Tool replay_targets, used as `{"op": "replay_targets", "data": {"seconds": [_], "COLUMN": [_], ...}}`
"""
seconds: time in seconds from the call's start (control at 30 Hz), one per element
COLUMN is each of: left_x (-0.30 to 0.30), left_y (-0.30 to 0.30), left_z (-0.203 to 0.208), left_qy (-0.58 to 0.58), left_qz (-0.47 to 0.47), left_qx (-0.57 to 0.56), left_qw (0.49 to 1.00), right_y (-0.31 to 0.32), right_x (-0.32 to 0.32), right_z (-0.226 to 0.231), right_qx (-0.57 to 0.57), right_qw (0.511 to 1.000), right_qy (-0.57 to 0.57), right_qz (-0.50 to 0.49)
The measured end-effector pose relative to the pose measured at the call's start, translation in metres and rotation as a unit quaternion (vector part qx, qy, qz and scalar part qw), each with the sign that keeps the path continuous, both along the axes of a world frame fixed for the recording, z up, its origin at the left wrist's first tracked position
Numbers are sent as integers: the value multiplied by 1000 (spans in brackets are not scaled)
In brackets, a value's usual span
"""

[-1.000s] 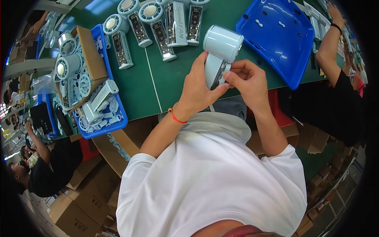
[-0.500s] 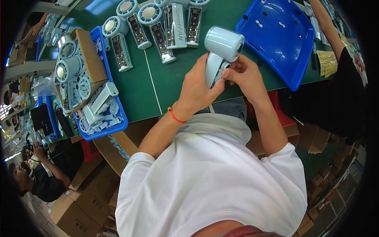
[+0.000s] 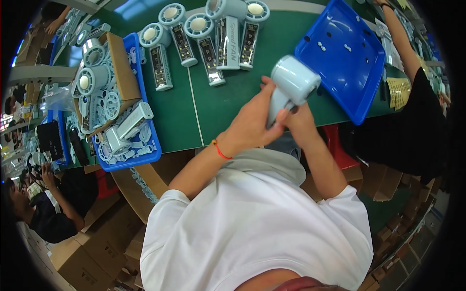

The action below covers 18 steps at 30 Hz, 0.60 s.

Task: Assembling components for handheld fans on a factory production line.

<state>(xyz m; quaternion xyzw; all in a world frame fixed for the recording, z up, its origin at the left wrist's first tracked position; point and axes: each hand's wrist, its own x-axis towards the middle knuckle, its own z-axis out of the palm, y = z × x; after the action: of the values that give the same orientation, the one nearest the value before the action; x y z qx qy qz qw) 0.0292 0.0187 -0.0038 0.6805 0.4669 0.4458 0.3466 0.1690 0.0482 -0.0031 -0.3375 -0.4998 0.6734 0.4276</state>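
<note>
A pale blue handheld fan (image 3: 294, 78) is raised over the table's near edge, its round head tilted to the right. My left hand (image 3: 253, 115) is closed around the fan's handle from the left. Against the handle's right side, just below the head, my right hand (image 3: 301, 122) has its fingers pressed in; their tips are partly hidden. Beyond my hands, several similar fans lie on the table, one of them a fan (image 3: 208, 51) with its circuit board showing in the handle.
On the right, a blue tray (image 3: 345, 72) holds a few small white pieces. To the left, a blue bin (image 3: 156, 156) and a cardboard box (image 3: 124, 72) are filled with fan parts. A co-worker's arm (image 3: 400, 39) reaches in at the far right. The table (image 3: 182, 131) is green.
The fan has come nearer to me and slightly right, and its head has turned further rightward. Both hands have moved with it. The whole view has shifted a little.
</note>
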Motion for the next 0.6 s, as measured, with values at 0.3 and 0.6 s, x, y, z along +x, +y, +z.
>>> {"op": "replay_targets", "data": {"seconds": [0.3, 0.6], "left_x": [-19, 3], "left_y": [-30, -42], "left_z": [-7, 5], "left_qy": [-120, 37], "left_qz": [130, -21], "left_qx": [-44, 278], "left_qw": [983, 960], "right_y": [15, 30], "right_x": [-11, -11], "right_z": [2, 5], "right_qx": [172, 587], "right_qw": [976, 726], "right_qy": [-47, -352], "right_qz": [-124, -56]}}
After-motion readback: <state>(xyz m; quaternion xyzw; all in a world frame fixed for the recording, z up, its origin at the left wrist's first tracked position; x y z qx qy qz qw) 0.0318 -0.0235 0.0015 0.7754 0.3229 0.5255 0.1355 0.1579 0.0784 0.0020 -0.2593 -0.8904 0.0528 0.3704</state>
